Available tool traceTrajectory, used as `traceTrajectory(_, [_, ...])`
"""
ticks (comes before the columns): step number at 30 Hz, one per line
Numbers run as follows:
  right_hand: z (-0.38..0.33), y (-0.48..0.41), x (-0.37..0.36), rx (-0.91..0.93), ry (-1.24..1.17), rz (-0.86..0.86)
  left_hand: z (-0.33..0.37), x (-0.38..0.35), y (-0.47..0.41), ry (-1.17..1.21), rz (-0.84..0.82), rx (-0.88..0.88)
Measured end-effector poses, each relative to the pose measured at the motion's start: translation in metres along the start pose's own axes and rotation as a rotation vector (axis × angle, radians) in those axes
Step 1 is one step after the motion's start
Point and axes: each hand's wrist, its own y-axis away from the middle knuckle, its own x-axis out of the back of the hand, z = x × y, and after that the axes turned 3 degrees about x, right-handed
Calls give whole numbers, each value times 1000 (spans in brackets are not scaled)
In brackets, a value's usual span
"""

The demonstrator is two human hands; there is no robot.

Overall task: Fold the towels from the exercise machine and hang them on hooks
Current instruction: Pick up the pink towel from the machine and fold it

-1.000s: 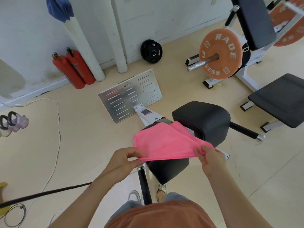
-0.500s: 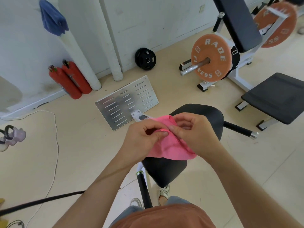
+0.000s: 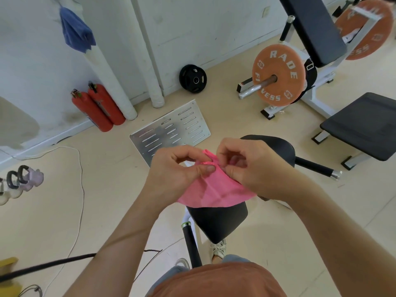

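Pink towel (image 3: 214, 190), held over the black seat pad (image 3: 216, 221); fingers of left hand (image 3: 177, 171) and right hand (image 3: 251, 168) pinch its bunched top corners. Soft, light cloth: probably best gripped at matched corners.

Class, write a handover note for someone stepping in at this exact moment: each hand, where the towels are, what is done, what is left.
Left hand pinches the top corners of the pink cloth towel.
Right hand pinches the same corners beside it.
The towel hangs from both hands above the black padded seat. A blue cloth towel hangs high against the wall.
Done: pink towel lifted, corners joined.
Left: finish folding, hang it on a hook; no hook is visible.
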Motion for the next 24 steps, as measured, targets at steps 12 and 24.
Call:
traceTrajectory(12, [27, -14, 42, -31, 289, -202, -12, 36, -13, 76, 279, 17])
traceTrajectory(24, [21, -146, 39, 125, 464, 90, -31, 75, -69, -64, 568, 65])
